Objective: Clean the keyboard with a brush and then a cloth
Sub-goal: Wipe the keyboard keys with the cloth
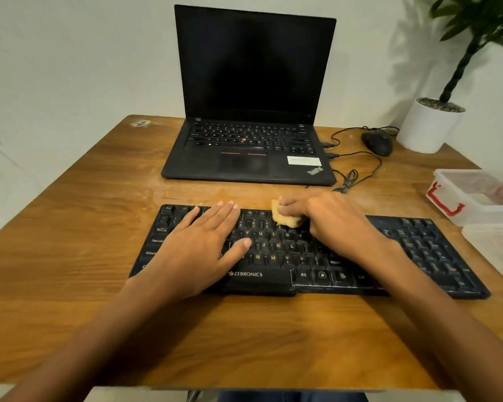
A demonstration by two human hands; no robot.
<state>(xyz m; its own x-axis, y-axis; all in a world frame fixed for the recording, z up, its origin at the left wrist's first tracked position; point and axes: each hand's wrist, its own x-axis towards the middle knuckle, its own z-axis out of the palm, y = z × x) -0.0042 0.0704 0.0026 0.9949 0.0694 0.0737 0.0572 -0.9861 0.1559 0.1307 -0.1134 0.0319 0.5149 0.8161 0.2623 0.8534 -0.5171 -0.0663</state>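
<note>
Fingers (295, 203) of the right hand (331, 221) curl around a small crumpled yellow cloth (286, 219), pressing it onto the upper key rows near the middle of the black keyboard (276, 248), while the left hand (204, 245) lies flat with straight, slightly spread fingers on the keyboard's left half, holding nothing. The keyboard sits crosswise on a wooden table (70, 256), close to its near edge; behind it stands an open black laptop (250, 111) with a dark screen, and to the right are a wired mouse (378, 142), a white plant pot (427, 129) and clear plastic containers (476, 194), one with a red clasp.
</note>
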